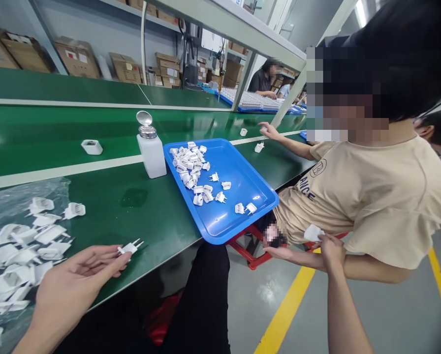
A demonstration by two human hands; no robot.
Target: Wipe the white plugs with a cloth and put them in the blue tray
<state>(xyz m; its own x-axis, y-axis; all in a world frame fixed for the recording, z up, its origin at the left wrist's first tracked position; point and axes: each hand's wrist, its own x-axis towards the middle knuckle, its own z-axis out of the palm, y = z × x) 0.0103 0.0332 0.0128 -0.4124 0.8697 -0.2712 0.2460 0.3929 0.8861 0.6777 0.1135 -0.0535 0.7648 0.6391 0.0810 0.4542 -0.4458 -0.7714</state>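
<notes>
The left hand, lower left of the frame, grips a white plastic plug body with two metal-tipped pins between thumb and fingers. The pins point right, above the dark green bench. The right hand, lower right, has its fingers closed on a small white item; its material cannot be determined, and the fingertips are partly hidden.

A clear plastic bag lies at the left edge, beneath a heap of white plug bodies; the frame cuts off both. A blue rectangular plastic tray is at centre, its near corner projecting past the bench edge. It contains white plug pieces, clustered toward its upper left; overlap prevents a count. A translucent white bottle with a metal pump top stands just beside the tray's left side.

A co-worker in a beige shirt sits at right, face obscured by pixelation. One co-worker's hand extends over the bench; the other is near the right hand, blurred blocks covering the area above it.
</notes>
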